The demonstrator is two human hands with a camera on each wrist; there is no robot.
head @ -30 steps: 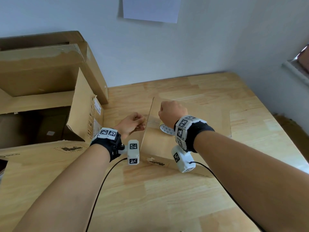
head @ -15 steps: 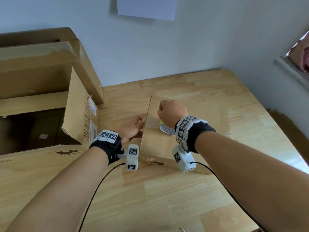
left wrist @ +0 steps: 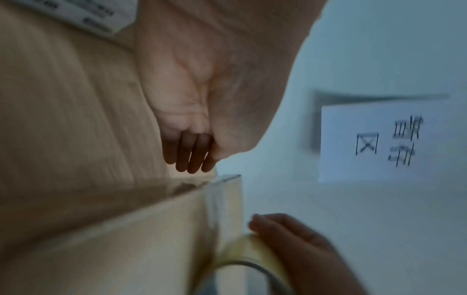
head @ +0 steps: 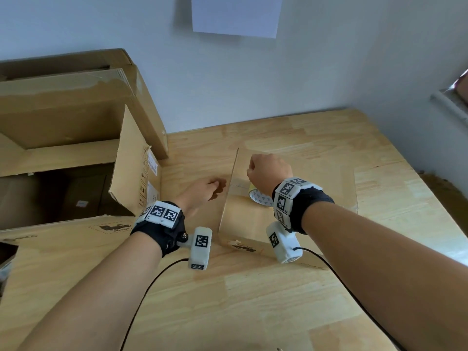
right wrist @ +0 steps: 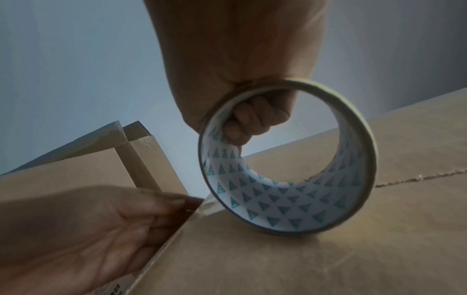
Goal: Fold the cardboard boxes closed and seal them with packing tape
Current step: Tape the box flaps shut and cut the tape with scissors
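A small closed cardboard box [head: 311, 188] lies on the wooden table [head: 253, 300]. My right hand [head: 268, 171] grips a roll of packing tape [head: 260, 200], with fingers through its patterned core [right wrist: 278, 209]. The roll stands on edge on the box top [right wrist: 328, 259] near the left edge. A clear tape strip [left wrist: 222, 201] runs from the roll over that edge. My left hand [head: 214, 186] is beside the box's left side. Its fairly straight fingers [right wrist: 161, 201] press against the side face where the tape end comes down.
A large open cardboard box [head: 63, 148] fills the left, its raised flap [head: 129, 160] close to my left wrist. The wall with a paper sheet [head: 235, 13] is behind. Bare table lies to the right and in front. Wrist-camera cables [head: 157, 274] trail toward me.
My left hand has moved in against the box's left side and stays there at the tape end. The right hand keeps the roll in the same place on the top.
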